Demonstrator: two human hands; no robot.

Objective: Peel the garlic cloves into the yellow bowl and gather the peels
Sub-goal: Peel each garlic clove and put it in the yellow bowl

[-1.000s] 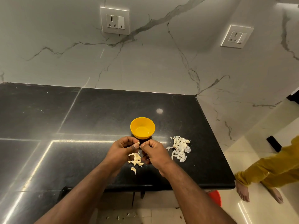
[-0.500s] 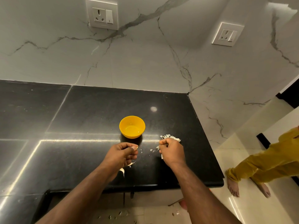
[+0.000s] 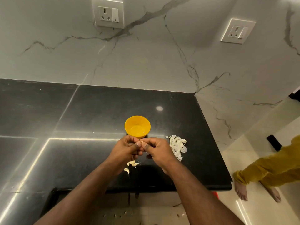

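Both my hands are together just in front of the yellow bowl (image 3: 137, 127), over the black table (image 3: 97, 114). My left hand (image 3: 125, 149) and right hand (image 3: 158, 149) meet at the fingertips, fingers curled, pinching one small garlic clove (image 3: 141, 142) between thumbs and forefingers; only a pale bit of it shows, the rest is hidden by my fingers. The bowl sits upright on the table just beyond my knuckles, its near rim partly covered by my left hand; inside looks bare yellow, I can't tell if any clove is in it. A heap of white peels (image 3: 177, 147) lies on the table just right of my right hand, near the table's right edge, apart from the bowl. A few unpeeled cloves (image 3: 132, 163) lie on the table under and just behind my left hand, one more (image 3: 127, 171) a bit nearer to me, by my left wrist. Marble wall (image 3: 146, 62) behind the table with two sockets, one (image 3: 108, 13) upper left, the other (image 3: 237, 31) upper right. Another person's legs in yellow trousers (image 3: 272, 168) and bare feet stand on the pale floor (image 3: 253, 207) at the right, well apart from the table. Small scraps on the floor below the table edge, too small to tell what.
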